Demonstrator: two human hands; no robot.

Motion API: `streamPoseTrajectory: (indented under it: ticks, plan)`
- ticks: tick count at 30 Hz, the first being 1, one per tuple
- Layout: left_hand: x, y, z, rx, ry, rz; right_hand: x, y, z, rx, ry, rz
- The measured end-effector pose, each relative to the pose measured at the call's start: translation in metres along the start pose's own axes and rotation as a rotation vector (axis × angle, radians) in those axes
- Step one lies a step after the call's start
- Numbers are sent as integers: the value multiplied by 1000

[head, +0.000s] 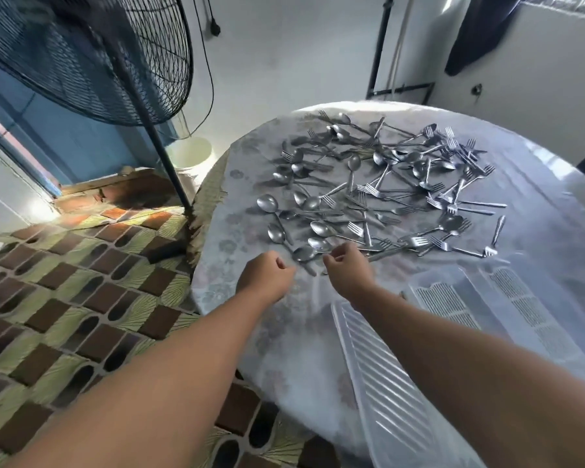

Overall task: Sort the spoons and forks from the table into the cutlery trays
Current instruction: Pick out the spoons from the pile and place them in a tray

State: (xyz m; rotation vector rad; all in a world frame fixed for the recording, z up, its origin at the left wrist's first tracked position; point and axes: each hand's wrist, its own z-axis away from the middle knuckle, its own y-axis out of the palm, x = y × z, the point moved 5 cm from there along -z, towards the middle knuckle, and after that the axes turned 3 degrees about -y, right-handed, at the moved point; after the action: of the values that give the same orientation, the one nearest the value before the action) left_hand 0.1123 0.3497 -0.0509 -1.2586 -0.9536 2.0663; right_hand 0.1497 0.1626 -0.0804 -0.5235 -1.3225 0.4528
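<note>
Both hands at the near edge of the cutlery pile, trays unfilled.
Our left hand is curled, holding nothing; right hand curled, grip unclear; tangled handles may drag neighbours.

White walls; a black standing fan at ten o'clock; brown-and-green patterned floor; a round, cloth-covered table.

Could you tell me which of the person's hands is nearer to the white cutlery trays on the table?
The right hand is nearer: it is just beyond the cutlery trays, at the near edge of the cutlery pile. The left hand is farther to the left, by the table's edge.
</note>
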Motion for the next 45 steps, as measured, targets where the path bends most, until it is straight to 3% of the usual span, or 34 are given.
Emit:
streamPoseTrajectory:
  ticks: [6, 12, 16, 20, 23, 26, 31, 34, 40, 45]
  plan:
    - [5, 12, -33, 131, 28, -95, 4, 11, -15, -6, -13, 138]
    - [-17, 57, -53, 317, 288, -446, -10, 5, -55, 57, -154, 477]
    - [-18, 72, -58, 324, 338, -596, -21, 13, -61, 205, -173, 626]
    - [-19, 70, -67, 301, 370, -617, -17, 18, -69, 171, -188, 711]
    - [-14, 58, -86, 286, 317, -589, -8, 25, -74, 163, -212, 795]
    - [-3, 42, -112, 168, 221, -520, 0, 34, -74, 157, -266, 861]
    - [0, 24, -147, 30, 98, -308, 11, 38, -80, 65, -245, 655]
    - [-6, 34, -152, 61, 51, -282, 4, 30, -86, 1, -162, 548]
    - [-6, 43, -159, 148, -108, -173, -26, 19, -90, 121, -9, 720]
    - [3, 32, -168, 199, -217, -127, -21, 24, -97, 138, -45, 751]
